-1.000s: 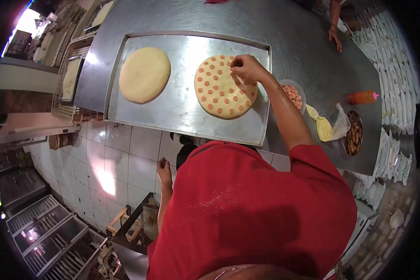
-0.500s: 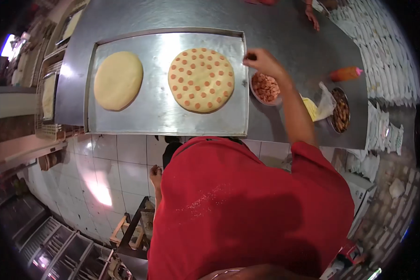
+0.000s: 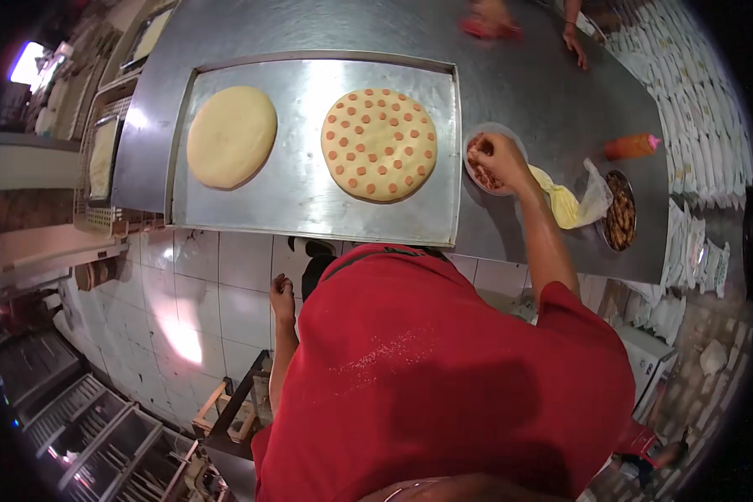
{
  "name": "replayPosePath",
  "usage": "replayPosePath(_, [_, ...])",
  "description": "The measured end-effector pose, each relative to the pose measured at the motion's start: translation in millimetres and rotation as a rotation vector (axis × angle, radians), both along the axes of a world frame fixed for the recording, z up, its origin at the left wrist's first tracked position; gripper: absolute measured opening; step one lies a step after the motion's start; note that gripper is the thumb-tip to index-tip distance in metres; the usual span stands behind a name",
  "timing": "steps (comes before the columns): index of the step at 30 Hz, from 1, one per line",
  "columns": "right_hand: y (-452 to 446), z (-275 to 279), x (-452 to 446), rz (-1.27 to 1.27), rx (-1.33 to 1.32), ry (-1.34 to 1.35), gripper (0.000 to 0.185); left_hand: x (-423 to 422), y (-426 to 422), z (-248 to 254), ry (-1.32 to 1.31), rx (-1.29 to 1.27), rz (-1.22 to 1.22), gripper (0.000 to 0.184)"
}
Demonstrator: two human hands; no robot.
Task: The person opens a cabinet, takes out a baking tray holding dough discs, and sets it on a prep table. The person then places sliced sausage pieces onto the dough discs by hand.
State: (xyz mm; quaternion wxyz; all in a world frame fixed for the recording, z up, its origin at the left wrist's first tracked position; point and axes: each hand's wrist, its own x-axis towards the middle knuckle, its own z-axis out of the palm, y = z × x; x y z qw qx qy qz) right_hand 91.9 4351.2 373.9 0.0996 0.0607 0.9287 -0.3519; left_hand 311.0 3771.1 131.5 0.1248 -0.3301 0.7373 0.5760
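My right hand (image 3: 502, 157) is over the bowl of small pink-orange pieces (image 3: 484, 177), its fingers pinched together at the pieces; what they grip is hidden. Left of it, a round dough dotted with orange pieces (image 3: 380, 152) lies on the metal tray (image 3: 301, 213). A plain round dough (image 3: 232, 137) rests on the tray's left part. My left hand (image 3: 282, 293) hangs low beside my body, off the table, with its fingers curled; whether anything is in them is too small to tell.
Right of the bowl are a yellow-filled piping bag (image 3: 564, 205), a dish of brown strips (image 3: 620, 213) and an orange bottle (image 3: 631, 147). Another person's hand (image 3: 575, 46) is at the table's far edge, near a blurred red cloth (image 3: 491, 32). Stacked white packages (image 3: 699, 109) stand at right.
My right hand has moved from the dotted dough rightward to the bowl of pieces. The view has shifted a little. A blurred hand has appeared at the red cloth.
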Motion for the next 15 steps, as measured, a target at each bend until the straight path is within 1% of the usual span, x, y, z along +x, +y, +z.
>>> replayPosePath(1, [-5.6,5.8,-9.1,0.016,-0.001,0.004,0.021,2.7,1.2,0.4,0.004,-0.001,0.016,0.035])
replayPosePath(4, [-36.3,13.3,-35.8,0.07,-0.267,0.022,0.024,14.6,1.8,-6.1,0.022,0.016,0.063,0.034])
replayPosePath(6, [-73.5,8.3,-54.3,0.162,-0.4,0.013,0.026,27.2,3.9,-12.3,0.002,0.024,0.077,0.035])
replayPosePath(8, [-107.2,-2.7,-70.4,0.198,-0.5,-0.05,0.026,40.4,4.3,-18.5,-0.039,0.036,0.106,0.035])
replayPosePath(9, [-117.7,-2.3,-76.3,0.21,-0.503,-0.048,0.026,45.6,4.1,-23.6,-0.034,0.032,0.117,0.035])
replayPosePath(11, [-136.4,-1.8,-86.3,0.239,-0.39,-0.082,0.025,56.4,5.8,-34.6,0.026,0.041,0.168,0.035])
replayPosePath(12, [-142.7,-2.5,-89.8,0.253,-0.333,-0.101,0.025,60.5,8.0,-33.8,0.052,0.046,0.193,0.034])
replayPosePath(15, [-148.4,-9.3,-96.0,0.3,-0.269,-0.08,0.024,75.8,12.3,-28.1,0.019,0.049,0.21,0.036])
